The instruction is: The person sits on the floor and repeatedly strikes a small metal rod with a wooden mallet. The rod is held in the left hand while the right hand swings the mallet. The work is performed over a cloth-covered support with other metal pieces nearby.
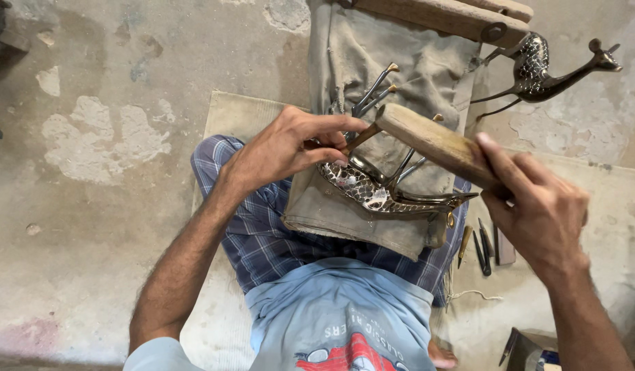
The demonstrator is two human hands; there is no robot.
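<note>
Deer figure: metal deer lies on its side, legs up, on a cloth over the lap.
Left hand: left hand fingers pinched around a chisel set against the deer.
Right hand: right hand fingers wrapped around a wooden mallet, raised above the chisel.
Far right: 1 second deer on the floor.

Glossy scaled metal deer figure, worn wooden mallet, coarse matt cloth, rough patchy concrete floor
</note>
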